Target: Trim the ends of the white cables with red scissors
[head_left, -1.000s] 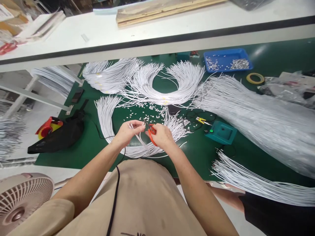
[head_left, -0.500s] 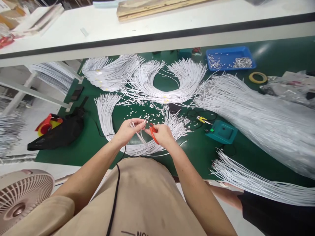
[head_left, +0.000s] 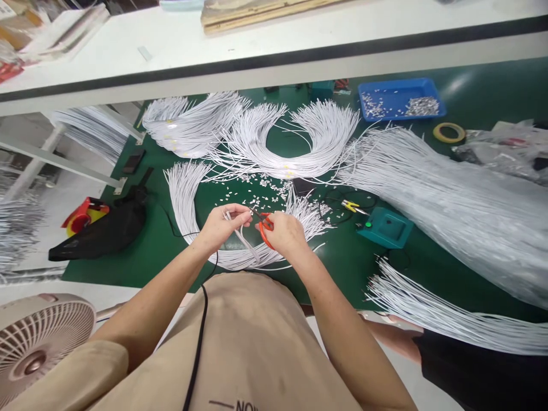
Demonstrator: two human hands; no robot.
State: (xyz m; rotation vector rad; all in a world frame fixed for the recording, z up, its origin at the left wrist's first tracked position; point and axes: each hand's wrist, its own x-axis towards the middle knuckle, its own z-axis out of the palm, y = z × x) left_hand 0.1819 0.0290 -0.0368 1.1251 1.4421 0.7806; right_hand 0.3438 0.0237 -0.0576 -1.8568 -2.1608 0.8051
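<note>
My left hand [head_left: 225,225] is closed on a few white wires [head_left: 245,238], pinching them near their ends between thumb and fingers. My right hand [head_left: 285,233] grips scissors with orange-red handles [head_left: 266,240]. Their dark blades point up and left, to the wire ends at my left fingertips; whether they touch the wire I cannot tell. Under both hands a bundle of white wires [head_left: 182,197] curves in a U on the green table [head_left: 141,268]. Many small white and metallic pieces [head_left: 257,191] lie scattered just beyond my hands.
Further wire bundles [head_left: 291,160] lie behind, with a plastic-wrapped one [head_left: 462,211] at right. A teal device [head_left: 387,227], yellow-handled tool [head_left: 350,206], tape roll [head_left: 448,133] and blue tray [head_left: 402,85] stand right. A black bag [head_left: 103,228] and fan [head_left: 43,342] are left. A white shelf [head_left: 171,45] overhangs.
The scissors have turned in my right hand, so the dark blades now show and reach toward my left fingertips. My right hand has shifted slightly right; my left still pinches the wires.
</note>
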